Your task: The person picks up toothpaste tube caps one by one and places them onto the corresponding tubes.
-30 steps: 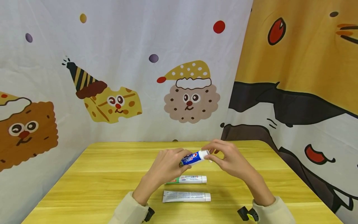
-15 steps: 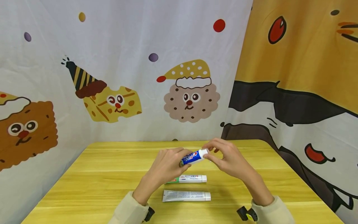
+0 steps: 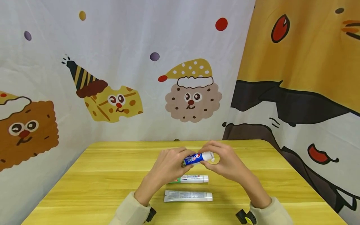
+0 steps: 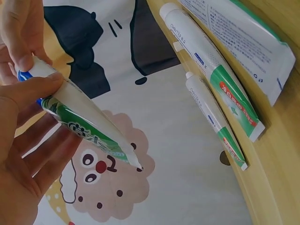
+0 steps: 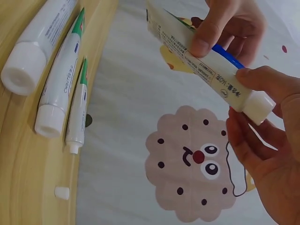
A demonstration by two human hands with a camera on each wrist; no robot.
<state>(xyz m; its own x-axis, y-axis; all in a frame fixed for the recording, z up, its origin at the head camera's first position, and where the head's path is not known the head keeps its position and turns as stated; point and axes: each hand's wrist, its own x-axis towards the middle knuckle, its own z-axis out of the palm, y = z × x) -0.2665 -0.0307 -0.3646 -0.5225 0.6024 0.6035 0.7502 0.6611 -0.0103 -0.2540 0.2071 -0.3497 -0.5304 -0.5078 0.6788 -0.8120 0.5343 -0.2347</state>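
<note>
A blue, white and green toothpaste tube (image 3: pixel 194 158) is held above the table, its white cap (image 5: pixel 259 107) pointing right. My left hand (image 3: pixel 171 162) grips its body between thumb and fingers; its flat end (image 4: pixel 133 161) sticks out in the left wrist view. My right hand (image 3: pixel 225 157) pinches the tube beside the cap, thumb on one side and fingers on the other. Below lie a white and green toothpaste tube (image 3: pixel 194 178) and a silvery-white toothpaste tube (image 3: pixel 187 196), both capped. A smaller toothpaste tube (image 5: pixel 78 117) shows a narrow nozzle in the wrist views.
A small white cap (image 5: pixel 62 192) lies on the wooden table (image 3: pixel 107 184) beyond the small tube's nozzle. A cartoon-printed cloth (image 3: pixel 121 40) hangs behind the table. More patterned cloth (image 3: pixel 298 56) hangs along the right side.
My right fingers have shifted from the cap end onto the tube beside the cap, so the cap now shows past them. My left hand keeps its grip almost unmoved.
</note>
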